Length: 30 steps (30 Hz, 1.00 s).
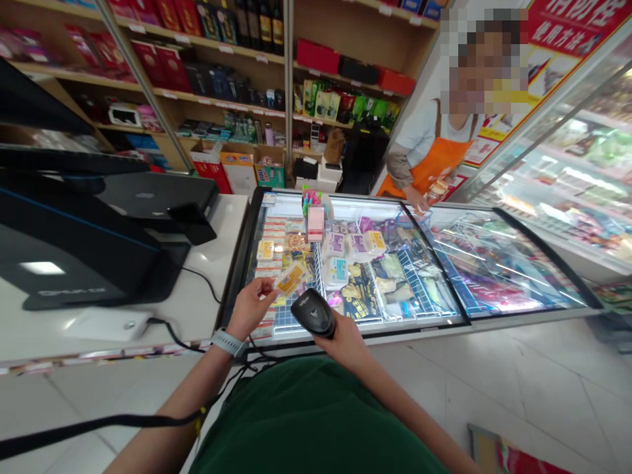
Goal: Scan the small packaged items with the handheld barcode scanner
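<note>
Left hand (254,306) out over the near left part of the glass-topped freezer (435,263), and it's a pinch: thumb and fingers pressed on the near left end of a small yellow-labelled pack (291,279), held tilted above the glass. Just right of it, the right hand (343,339) has its fingers wrapped round the handle of a black scanner (313,313), its head right beside the pack; whether the two touch, I cannot tell. Farther back on the freezer sits another yellow pack (265,250) on the left, then a group to the right: purple packs (336,245), a yellow one at their right end, and a blue pack (338,271) nearer. Over on the left, a cash register (83,243) stands on the white counter (230,227), a white box (111,324) on its near side. Far right, a person in an orange apron (444,161) stands behind the freezer; stocked shelves (340,26) line the far wall.
</note>
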Tool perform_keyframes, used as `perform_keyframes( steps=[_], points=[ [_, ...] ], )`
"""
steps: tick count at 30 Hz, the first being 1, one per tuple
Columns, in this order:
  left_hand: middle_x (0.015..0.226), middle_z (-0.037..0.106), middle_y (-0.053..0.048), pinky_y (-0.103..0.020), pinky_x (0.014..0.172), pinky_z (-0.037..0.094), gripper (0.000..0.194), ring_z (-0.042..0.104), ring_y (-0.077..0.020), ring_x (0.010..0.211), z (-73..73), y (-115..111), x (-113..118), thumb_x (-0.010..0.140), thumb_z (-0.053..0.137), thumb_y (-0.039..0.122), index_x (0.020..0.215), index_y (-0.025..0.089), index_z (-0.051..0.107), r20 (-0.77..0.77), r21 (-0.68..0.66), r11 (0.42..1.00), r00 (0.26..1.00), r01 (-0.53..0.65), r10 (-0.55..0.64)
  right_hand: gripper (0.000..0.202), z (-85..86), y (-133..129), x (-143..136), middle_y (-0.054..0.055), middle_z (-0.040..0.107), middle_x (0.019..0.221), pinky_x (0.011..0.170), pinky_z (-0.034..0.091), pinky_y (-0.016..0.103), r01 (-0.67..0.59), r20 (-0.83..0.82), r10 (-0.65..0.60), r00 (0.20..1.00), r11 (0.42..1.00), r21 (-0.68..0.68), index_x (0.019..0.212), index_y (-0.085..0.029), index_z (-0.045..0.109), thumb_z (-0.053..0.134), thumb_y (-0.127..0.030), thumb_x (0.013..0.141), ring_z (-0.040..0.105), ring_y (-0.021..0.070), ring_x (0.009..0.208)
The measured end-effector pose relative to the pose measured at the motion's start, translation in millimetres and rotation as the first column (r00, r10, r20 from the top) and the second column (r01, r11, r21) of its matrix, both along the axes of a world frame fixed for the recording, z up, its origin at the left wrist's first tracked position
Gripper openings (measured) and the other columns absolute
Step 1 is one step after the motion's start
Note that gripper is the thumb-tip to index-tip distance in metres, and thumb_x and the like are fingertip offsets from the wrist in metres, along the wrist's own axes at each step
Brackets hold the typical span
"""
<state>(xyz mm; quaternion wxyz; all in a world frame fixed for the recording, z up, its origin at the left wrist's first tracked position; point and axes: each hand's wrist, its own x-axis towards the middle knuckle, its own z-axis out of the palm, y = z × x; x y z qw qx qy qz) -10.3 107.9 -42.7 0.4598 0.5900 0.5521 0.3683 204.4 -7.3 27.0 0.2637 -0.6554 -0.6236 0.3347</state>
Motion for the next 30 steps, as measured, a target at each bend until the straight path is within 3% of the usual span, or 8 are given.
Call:
perform_keyframes(
  steps=[17,30],
  points=[
    [0.075,0.063,0.0,-0.028,0.071,0.05,0.028,0.06,-0.0152,0.071,-2.2,0.3,-4.4,0.066,0.069,0.041,0.08,0.019,0.058,0.047,-0.045,0.999,0.998,-0.031,0.033,0.021,-3.7,11.2,-3.8,0.004,0.068,0.079,0.062,0.041,0.024,-0.032,0.017,0.032,0.999,0.999,0.015,0.09,-0.017,0.062,0.062,-0.022,0.069,0.061,0.0183,0.068],
    [0.072,0.061,0.002,-0.026,0.069,0.047,0.029,0.058,-0.0138,0.069,-13.3,1.1,-13.0,0.068,0.071,0.04,0.082,0.018,0.059,0.081,-0.04,0.999,0.996,-0.021,0.024,0.019,-12.0,16.5,-6.6,0.004,0.067,0.078,0.061,0.039,0.023,-0.051,0.028,0.051,0.998,0.999,0.01,0.088,-0.017,0.061,0.062,-0.023,0.07,0.059,0.0173,0.068]
  ],
)
